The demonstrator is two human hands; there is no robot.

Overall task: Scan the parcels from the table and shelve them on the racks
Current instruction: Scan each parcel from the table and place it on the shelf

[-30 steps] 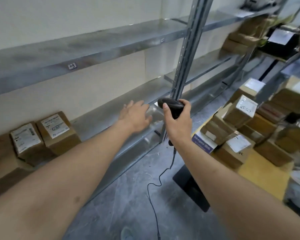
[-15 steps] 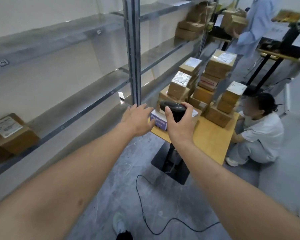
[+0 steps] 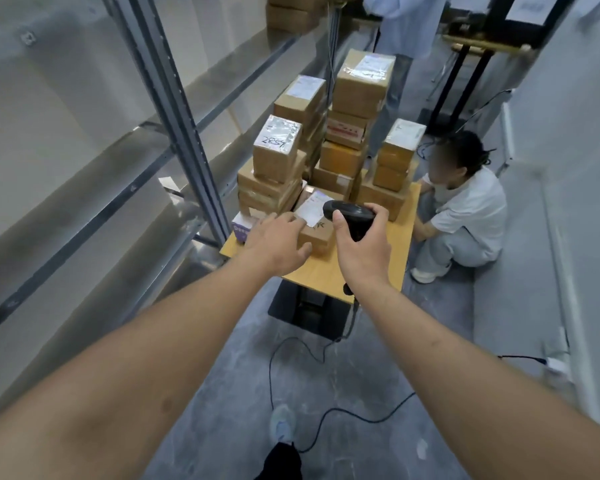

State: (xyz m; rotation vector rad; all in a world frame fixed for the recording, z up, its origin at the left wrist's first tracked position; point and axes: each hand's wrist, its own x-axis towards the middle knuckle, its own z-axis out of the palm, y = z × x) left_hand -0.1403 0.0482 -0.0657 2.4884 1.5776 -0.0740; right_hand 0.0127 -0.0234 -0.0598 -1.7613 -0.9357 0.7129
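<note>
left hand (image 3: 274, 245): fingers spread, resting on labelled parcel (image 3: 315, 227) at counter (image 3: 329, 273) front | right hand (image 3: 362, 249): fingers wrapped round barcode scanner (image 3: 350, 216), above parcel | stacked parcels (image 3: 347, 133) behind, rack (image 3: 174, 109) left

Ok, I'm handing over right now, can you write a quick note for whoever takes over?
Right hand grips the black handheld barcode scanner, its cord trailing to the floor.
Left hand, open, reaches onto the low brown cardboard parcel with a white label at the near edge of the wooden table.
Many taped cardboard parcels stay stacked behind it.
Nearby grey metal rack shows bare shelves.
Left: scan this parcel, shelve it, continue.
</note>
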